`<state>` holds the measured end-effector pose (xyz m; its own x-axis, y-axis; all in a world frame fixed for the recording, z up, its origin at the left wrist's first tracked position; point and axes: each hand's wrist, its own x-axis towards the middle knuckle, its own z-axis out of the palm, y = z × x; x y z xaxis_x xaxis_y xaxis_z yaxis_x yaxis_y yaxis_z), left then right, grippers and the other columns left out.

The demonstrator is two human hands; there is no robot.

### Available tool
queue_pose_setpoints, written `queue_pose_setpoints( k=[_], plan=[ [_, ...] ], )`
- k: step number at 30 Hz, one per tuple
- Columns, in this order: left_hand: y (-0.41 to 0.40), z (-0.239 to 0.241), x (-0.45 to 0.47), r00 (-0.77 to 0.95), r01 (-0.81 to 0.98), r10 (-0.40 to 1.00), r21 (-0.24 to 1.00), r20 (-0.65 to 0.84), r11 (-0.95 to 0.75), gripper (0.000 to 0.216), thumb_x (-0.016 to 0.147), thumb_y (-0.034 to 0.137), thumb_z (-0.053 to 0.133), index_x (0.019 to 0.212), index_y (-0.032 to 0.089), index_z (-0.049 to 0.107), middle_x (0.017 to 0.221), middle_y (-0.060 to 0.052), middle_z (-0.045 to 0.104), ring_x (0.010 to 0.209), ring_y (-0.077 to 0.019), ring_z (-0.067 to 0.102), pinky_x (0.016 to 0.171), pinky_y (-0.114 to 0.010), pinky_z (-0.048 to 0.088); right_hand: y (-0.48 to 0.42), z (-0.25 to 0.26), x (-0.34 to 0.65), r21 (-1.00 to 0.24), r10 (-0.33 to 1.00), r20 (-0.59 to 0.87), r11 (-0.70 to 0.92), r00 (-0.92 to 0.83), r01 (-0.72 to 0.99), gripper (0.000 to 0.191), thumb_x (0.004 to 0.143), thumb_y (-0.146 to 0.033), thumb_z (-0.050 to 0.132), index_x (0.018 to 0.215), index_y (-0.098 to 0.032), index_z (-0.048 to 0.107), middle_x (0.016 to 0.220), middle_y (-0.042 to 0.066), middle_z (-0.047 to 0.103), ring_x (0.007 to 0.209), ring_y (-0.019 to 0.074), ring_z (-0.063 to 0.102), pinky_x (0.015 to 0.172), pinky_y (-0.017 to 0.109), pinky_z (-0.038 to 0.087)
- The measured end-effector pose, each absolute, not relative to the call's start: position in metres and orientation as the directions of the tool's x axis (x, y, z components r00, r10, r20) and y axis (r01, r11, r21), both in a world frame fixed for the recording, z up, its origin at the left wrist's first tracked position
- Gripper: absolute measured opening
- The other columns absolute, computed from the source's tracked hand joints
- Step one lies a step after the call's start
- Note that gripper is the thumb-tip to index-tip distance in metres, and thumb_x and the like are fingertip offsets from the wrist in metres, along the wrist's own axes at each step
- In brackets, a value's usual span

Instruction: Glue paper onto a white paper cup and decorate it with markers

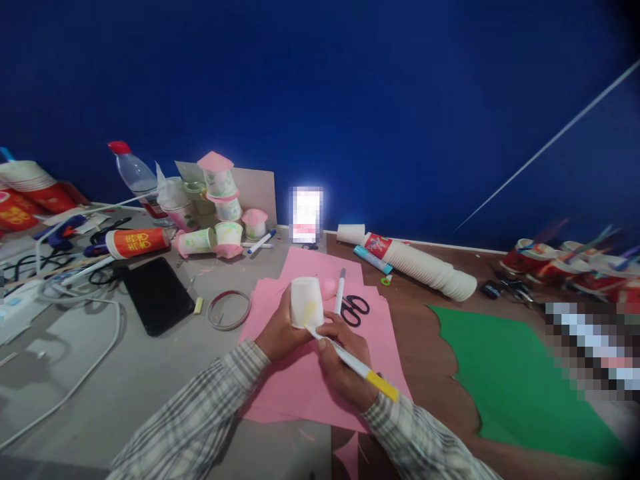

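Observation:
A white paper cup [303, 300] is held upside down in my left hand [281, 331], its fingers wrapped round the side. Yellow marks show on the cup's lower right side. My right hand [345, 357] grips a white marker [353, 363] with a yellow end, and its tip touches the cup near the rim. Both hands are above a stack of pink paper sheets [290, 400]. Just beyond my right hand, black-handled scissors [354, 311] and another white marker [341, 291] lie on the pink paper.
Decorated paper cups with pink tops [216, 177] stand at the back left. A black tablet [156, 295], a tape roll [229, 310] and cables [117, 327] lie left. To the right are a nested row of paper cups [425, 267] and green paper [510, 380].

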<state>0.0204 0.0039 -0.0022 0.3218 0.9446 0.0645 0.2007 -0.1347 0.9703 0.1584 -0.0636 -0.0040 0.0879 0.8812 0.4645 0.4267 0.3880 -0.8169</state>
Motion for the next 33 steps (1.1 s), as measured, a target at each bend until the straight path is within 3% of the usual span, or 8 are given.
queue_pose_setpoints(
  k=[3,7,9,33],
  plan=[
    [0.004,-0.003,0.02,0.328,0.188,0.941,0.97,0.088,-0.156,0.083,0.049,0.027,0.078,0.119,0.023,0.031,0.108,-0.004,0.051,0.097,-0.0241,0.051,0.081,-0.038,0.046,-0.063,-0.003,0.16,-0.85,0.883,0.445,0.362,0.153,0.384,0.013,0.074,-0.026,0.055,0.081,-0.021,0.065,0.071,0.005,0.069,0.087,0.0264,0.066,0.067,0.031,0.054],
    [0.006,-0.005,0.019,0.36,0.135,0.921,0.969,0.147,-0.207,0.083,0.05,0.026,0.078,0.119,0.023,0.032,0.11,-0.004,0.049,0.099,-0.0242,0.05,0.084,-0.039,0.045,-0.059,0.002,0.165,-0.94,0.89,0.319,0.253,0.326,0.23,0.018,0.076,-0.029,0.051,0.084,-0.019,0.063,0.055,0.0,0.063,0.051,0.0184,0.062,0.045,0.026,0.05],
    [0.006,-0.006,0.019,0.358,0.127,0.922,0.97,0.149,-0.206,0.082,0.049,0.026,0.078,0.118,0.023,0.033,0.11,-0.004,0.049,0.098,-0.0244,0.051,0.083,-0.039,0.045,-0.057,0.003,0.167,-0.962,0.893,0.264,0.215,0.364,0.17,0.018,0.076,-0.031,0.051,0.084,-0.019,0.062,0.052,-0.002,0.061,0.044,0.0159,0.057,0.039,0.024,0.047],
    [0.004,-0.003,0.021,0.369,0.098,0.921,0.98,0.124,-0.172,0.081,0.049,0.022,0.078,0.117,0.026,0.034,0.11,-0.002,0.051,0.097,-0.0227,0.052,0.079,-0.036,0.047,-0.056,0.002,0.165,-0.965,0.901,0.257,0.22,0.349,0.143,0.015,0.076,-0.03,0.052,0.081,-0.019,0.061,0.053,-0.002,0.06,0.045,0.0145,0.055,0.038,0.022,0.046]
  ],
)
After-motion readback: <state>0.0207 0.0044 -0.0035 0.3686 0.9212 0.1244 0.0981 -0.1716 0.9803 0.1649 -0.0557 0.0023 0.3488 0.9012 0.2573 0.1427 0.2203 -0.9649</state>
